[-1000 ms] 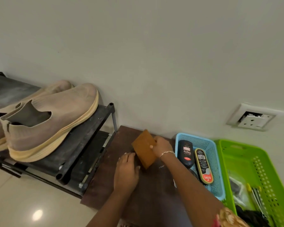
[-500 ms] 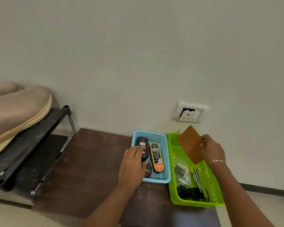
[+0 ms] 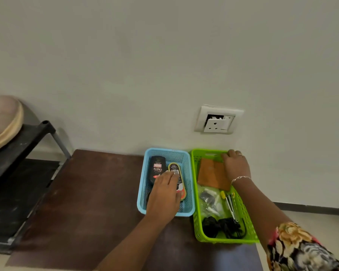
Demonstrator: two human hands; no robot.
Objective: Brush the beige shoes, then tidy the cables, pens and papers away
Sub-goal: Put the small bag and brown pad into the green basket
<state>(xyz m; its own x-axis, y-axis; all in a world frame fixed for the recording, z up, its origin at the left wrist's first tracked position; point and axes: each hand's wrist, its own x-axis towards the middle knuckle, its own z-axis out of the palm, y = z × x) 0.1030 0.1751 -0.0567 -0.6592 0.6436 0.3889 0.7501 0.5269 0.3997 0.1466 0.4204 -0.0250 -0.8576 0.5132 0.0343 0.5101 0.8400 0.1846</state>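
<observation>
1. Tidying papers: my flat right hand (image 3: 235, 166) presses the brown paper (image 3: 210, 174) into the green basket's (image 3: 195, 212) far end, at the board's (image 3: 86, 202) right edge.
2. My left hand (image 3: 164, 194) rests flat over the blue basket (image 3: 141, 192).
3. Next, I'd lift away.

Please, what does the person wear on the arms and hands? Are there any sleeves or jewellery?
The right hand bears a ring, and a thin silvery chain bracelet circles its wrist. Higher up that arm is a floral sleeve: yellow, pink and grey-blue flowers on dark cloth. The left hand and forearm show no jewellery, no sleeve.
</observation>
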